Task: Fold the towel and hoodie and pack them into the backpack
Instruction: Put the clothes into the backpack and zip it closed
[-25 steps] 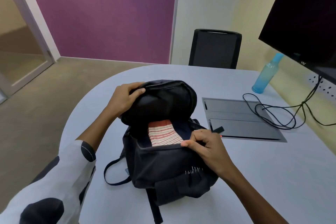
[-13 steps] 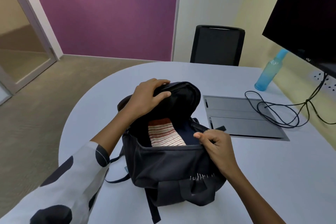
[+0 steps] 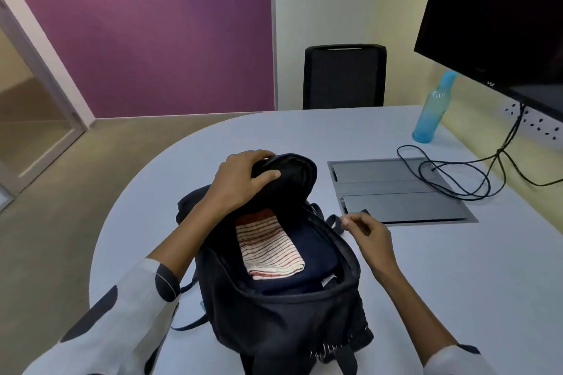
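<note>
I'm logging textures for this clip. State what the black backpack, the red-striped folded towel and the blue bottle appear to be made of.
Black backpack: matte woven fabric, probably nylon or canvas; it sags and creases.
Red-striped folded towel: soft woven cloth, likely cotton; it has a limp, rounded fold.
Blue bottle: translucent plastic, by its see-through tint; glass cannot be ruled out.
</note>
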A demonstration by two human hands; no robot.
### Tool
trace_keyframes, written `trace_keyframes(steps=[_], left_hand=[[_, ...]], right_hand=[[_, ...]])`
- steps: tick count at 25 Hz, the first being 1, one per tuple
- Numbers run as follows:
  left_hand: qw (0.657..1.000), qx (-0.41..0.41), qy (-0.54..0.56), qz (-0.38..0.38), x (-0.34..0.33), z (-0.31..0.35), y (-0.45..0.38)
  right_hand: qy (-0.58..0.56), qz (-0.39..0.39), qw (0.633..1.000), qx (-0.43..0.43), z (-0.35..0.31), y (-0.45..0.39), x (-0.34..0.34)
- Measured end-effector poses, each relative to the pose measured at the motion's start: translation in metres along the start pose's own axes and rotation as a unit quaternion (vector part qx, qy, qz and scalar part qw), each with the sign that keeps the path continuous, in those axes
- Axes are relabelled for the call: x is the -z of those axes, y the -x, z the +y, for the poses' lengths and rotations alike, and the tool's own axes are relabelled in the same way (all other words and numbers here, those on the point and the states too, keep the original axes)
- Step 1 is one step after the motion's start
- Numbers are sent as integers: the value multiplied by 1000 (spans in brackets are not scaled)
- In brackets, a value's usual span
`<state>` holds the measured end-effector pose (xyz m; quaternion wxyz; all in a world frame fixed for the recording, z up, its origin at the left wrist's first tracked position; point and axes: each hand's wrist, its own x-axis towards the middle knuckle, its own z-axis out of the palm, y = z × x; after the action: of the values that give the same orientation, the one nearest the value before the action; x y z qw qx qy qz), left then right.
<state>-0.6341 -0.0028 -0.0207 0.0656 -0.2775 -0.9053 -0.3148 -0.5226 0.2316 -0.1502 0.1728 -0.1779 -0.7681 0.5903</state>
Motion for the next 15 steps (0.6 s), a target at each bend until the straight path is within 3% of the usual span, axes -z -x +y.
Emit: trace_keyframes(steps=[3, 5, 8, 11, 13, 15], left_hand=[[999, 4, -35, -23, -8, 9, -7], [994, -40, -100, -32, -14, 21, -18], [965, -95, -231, -78, -34, 43, -33], [934, -47, -331, -128, -57, 48, -35], [932, 10, -327, -159, -60, 39, -27], [932, 46, -309, -184, -59, 24, -16]], right_hand=[[28, -96, 994, -49, 16, -29, -8], [60, -180, 979, -72, 19, -39, -21], [153, -253, 955, -38, 19, -49, -48], [170, -209, 963, -15, 20, -59, -71], [156, -157, 974, -39, 23, -67, -78], [147, -174, 972, -61, 32, -75, -79]])
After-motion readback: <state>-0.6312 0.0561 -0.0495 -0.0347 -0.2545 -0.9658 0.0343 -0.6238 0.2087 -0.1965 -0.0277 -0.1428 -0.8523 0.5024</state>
